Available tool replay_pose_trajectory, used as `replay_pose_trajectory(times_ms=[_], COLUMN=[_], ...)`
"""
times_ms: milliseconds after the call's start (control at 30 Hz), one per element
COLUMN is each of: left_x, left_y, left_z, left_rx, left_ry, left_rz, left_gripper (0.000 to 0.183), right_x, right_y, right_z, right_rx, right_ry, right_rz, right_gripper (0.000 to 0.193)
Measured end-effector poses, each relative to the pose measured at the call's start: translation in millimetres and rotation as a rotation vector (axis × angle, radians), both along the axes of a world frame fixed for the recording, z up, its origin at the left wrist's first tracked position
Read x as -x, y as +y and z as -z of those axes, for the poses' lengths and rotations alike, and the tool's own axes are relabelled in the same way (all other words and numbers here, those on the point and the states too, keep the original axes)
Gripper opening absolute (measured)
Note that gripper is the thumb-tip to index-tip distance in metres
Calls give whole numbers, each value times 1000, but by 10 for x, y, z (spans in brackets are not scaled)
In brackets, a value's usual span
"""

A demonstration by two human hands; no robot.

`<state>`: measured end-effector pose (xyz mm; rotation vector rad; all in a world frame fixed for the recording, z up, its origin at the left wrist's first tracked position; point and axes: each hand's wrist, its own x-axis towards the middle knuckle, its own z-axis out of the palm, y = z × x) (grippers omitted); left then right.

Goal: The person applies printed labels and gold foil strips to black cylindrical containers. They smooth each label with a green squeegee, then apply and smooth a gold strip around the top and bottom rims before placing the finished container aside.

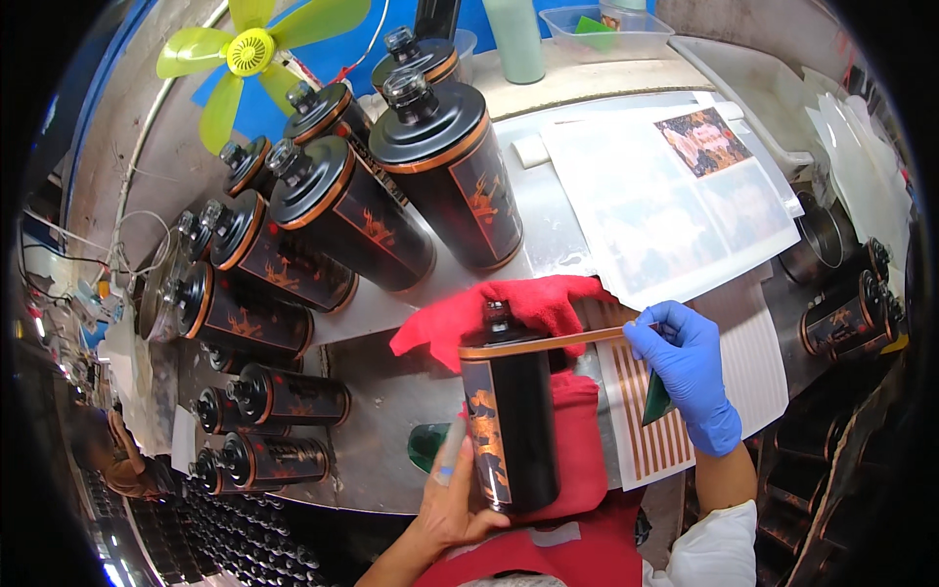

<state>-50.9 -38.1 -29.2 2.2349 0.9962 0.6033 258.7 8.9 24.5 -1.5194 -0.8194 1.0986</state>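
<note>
My left hand (pixel 452 523), bare with a pale wrap on one finger, grips the lower side of a black bottle (pixel 528 430) with a decorated front panel. The bottle stands slightly tilted before me, its neck away from me. A copper-coloured strip (pixel 577 339) runs from the bottle's shoulder to my right hand (pixel 688 372), which wears a blue glove and pinches the strip's free end. A dark green triangular scraper (pixel 656 399) pokes out below the gloved fingers. Under and behind the bottle lies a red cloth (pixel 548 303). Another green piece (pixel 426 445) rests beside my left hand.
Several decorated black bottles (pixel 479 186) stand at the back left. A sheet of copper strips (pixel 646 430) lies right of the bottle, below white printed sheets (pixel 626 196). A yellow-green fan (pixel 250 53) is at far left. Further bottles (pixel 841 323) are at right; a person (pixel 132 460) is at left.
</note>
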Motion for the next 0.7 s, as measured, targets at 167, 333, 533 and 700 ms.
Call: replay_pose_trajectory(times_ms=[167,333,533,700], left_x=[-353,-472,-501,-349], left_y=[-2,59,34,-6], left_z=[-359,-398,-373,-181], left_rx=[-472,-501,-538,-449], left_ry=[71,399,347,181], left_rz=[65,213,153,126], left_gripper=[107,46,47,57], right_x=[4,1,27,76], right_y=[41,55,82,74], right_z=[55,-161,-333,-40], right_rx=[39,36,-47,27], right_ry=[5,81,94,35], right_rz=[-3,-2,34,20], right_gripper=[12,9,9,10])
